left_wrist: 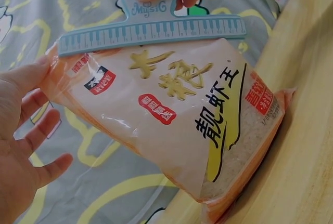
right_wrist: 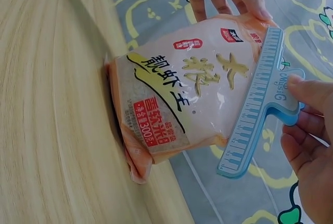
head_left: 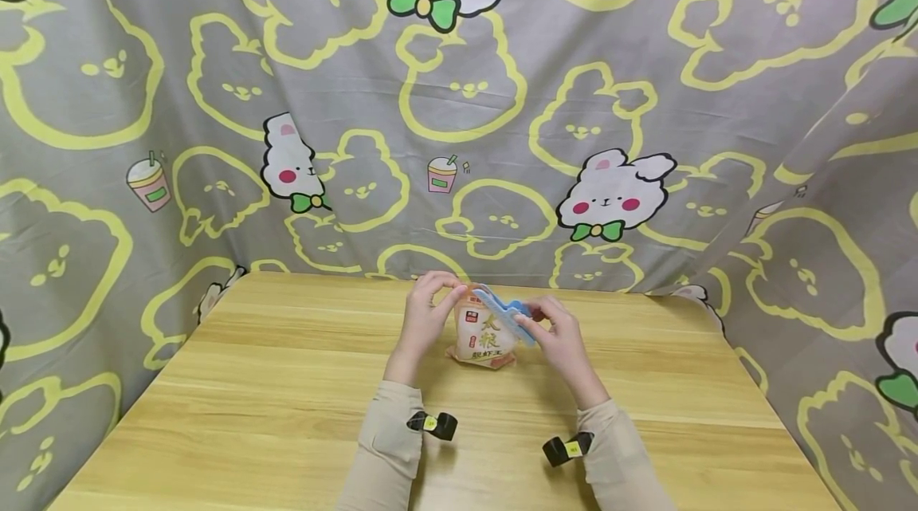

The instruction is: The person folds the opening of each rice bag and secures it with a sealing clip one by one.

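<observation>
A small orange-and-white plastic bag of rice [head_left: 476, 336] stands on the wooden table, its bottom touching the surface. Across its top edge lies a long light-blue bag clip [left_wrist: 151, 33] with a piano-key print and the word "Music". My left hand [head_left: 425, 316] pinches the top corner of the bag between thumb and forefinger; its other fingers are spread loosely, as the left wrist view shows. The handle of the clip is pinched by my right hand [right_wrist: 315, 130], thumb on the front and fingers behind. Whether the clip's jaws grip the bag along their full length I cannot tell.
The wooden table [head_left: 272, 383] reaches back to a grey curtain [head_left: 473, 112] with yellow cartoon outlines and white rabbits, which also hangs at both sides. A black camera band sits on each of my wrists.
</observation>
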`<action>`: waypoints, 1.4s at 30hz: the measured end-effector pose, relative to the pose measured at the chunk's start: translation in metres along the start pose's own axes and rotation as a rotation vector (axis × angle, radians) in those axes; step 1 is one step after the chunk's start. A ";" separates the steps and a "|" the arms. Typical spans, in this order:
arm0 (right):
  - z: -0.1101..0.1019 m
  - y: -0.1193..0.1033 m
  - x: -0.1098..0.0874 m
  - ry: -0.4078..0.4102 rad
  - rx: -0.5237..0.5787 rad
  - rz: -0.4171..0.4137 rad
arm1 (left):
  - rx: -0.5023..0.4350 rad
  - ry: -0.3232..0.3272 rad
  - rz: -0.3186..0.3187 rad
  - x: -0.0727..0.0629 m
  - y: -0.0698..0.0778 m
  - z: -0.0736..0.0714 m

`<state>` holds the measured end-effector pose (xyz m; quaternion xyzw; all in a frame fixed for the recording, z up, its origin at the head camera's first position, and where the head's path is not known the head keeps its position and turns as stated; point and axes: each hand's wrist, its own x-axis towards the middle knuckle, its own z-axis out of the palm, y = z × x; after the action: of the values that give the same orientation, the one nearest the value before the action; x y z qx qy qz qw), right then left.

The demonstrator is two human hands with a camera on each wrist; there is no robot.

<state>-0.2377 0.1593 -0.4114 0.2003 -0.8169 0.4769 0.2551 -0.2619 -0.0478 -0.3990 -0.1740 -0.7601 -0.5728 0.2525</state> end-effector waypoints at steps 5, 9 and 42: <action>0.000 -0.004 0.000 -0.001 -0.004 0.008 | -0.005 -0.004 -0.011 0.000 0.001 0.000; 0.005 0.009 0.000 0.001 -0.017 0.031 | -0.002 -0.003 -0.014 0.000 0.000 0.001; 0.011 0.032 0.000 0.006 -0.001 0.040 | 0.032 -0.023 0.006 0.003 -0.026 0.002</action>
<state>-0.2589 0.1642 -0.4375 0.1824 -0.8201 0.4823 0.2480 -0.2785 -0.0535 -0.4178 -0.1789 -0.7716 -0.5576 0.2484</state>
